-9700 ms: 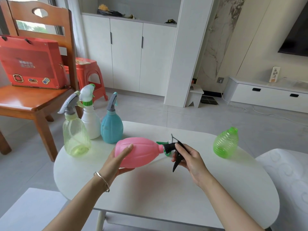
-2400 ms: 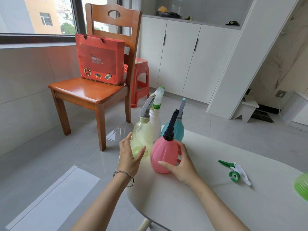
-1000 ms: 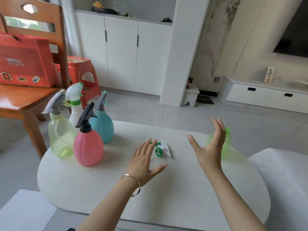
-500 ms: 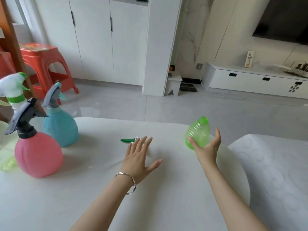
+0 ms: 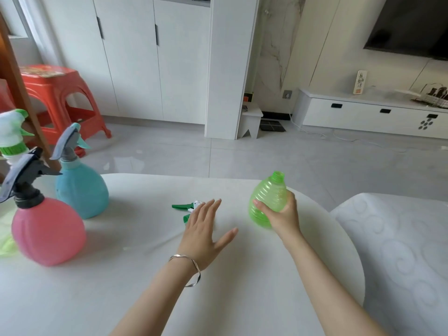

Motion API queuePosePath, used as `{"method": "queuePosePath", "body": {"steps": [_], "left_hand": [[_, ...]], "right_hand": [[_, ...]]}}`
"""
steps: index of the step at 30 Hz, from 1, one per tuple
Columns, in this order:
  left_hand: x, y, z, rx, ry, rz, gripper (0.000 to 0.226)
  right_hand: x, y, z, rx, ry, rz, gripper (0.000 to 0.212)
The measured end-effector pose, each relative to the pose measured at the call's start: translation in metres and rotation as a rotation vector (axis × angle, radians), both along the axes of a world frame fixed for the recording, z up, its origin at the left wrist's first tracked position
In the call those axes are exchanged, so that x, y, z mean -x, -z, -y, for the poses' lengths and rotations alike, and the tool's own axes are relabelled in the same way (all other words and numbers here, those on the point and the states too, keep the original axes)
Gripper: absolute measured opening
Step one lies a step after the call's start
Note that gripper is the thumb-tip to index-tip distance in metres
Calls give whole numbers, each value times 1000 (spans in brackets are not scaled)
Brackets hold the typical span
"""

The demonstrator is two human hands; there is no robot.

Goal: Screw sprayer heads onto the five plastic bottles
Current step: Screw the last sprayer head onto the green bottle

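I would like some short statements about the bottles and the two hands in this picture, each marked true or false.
1. The right hand grips the green bottle. True.
2. The green bottle has a sprayer head on. False: its neck is bare.
3. The left hand holds the pink bottle. False: it is open, over the loose sprayer head.
4. The blue bottle wears a sprayer head. True.

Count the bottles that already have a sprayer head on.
3 clearly: pink bottle front left, blue bottle behind it, white-and-green head at the left edge. Another may be cut off there.
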State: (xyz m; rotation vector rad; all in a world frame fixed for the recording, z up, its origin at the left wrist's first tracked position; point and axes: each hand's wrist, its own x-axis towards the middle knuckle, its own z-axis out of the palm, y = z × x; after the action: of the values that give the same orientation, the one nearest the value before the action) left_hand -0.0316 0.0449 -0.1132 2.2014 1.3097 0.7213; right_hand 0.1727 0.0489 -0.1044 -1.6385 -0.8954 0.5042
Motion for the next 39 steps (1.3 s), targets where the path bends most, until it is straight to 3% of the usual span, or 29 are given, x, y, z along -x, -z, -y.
{"method": "queuePosePath", "body": {"steps": [6, 10, 12, 15, 19, 24, 27, 29, 32, 36, 39], "left_hand": [[6, -23, 10, 212, -54, 501, 77], [28, -33, 4, 303, -167, 706, 87], [44, -40, 2, 346, -185, 785, 77], [70, -50, -3, 379, -283, 908, 47], [110, -53, -14, 366, -397, 945, 55], [138, -51, -19, 334, -436, 888, 58], [147, -49, -22, 356, -436, 855, 87], [152, -48, -25, 349, -438, 844, 93], [155, -47, -29, 342, -425, 829, 99], [157, -46, -32, 332, -422, 838, 87], [162, -46, -32, 325, -424, 815, 98]], "right_hand": [[73, -34, 18, 4, -404, -455, 57], [108, -48, 26, 32, -614, -584, 48], [116, -50, 24, 62, -666, -593, 55], [120, -48, 15, 108, -579, -641, 71], [118, -35, 8, 194, -368, -406, 46], [121, -8, -9, 356, -235, -158, 63], [128, -1, -20, 487, -163, 69, 70], [135, -1, -24, 563, -157, 169, 74], [143, 2, -28, 593, -169, 236, 68], [151, 5, -36, 628, -210, 237, 57], [153, 4, -37, 615, -282, 177, 44]]}}
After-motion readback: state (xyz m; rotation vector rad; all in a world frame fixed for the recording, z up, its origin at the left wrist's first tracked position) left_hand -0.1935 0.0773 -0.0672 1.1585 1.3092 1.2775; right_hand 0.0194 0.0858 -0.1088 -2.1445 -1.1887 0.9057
